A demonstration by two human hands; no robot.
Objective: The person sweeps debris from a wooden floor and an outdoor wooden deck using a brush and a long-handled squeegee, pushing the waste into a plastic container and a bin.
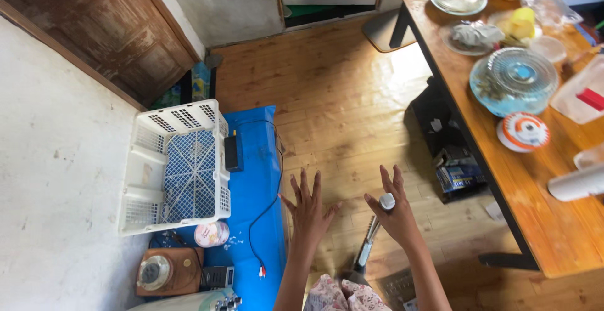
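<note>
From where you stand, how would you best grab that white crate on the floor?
Probably the white crate by its near short rim, coming from above. It sits flat and open-topped beside the wall on the blue mat. Its walls are slotted, so fingers can hook in. Both the left hand and right hand are free, fingers spread.

Single head-worn view, looking steeply down from standing height at the wooden floor [327, 97]. Left hand [308, 207] and right hand [393, 210] near, at 6 o'clock; white crate [176, 166] at 9; table [535, 179] at 3.
</note>
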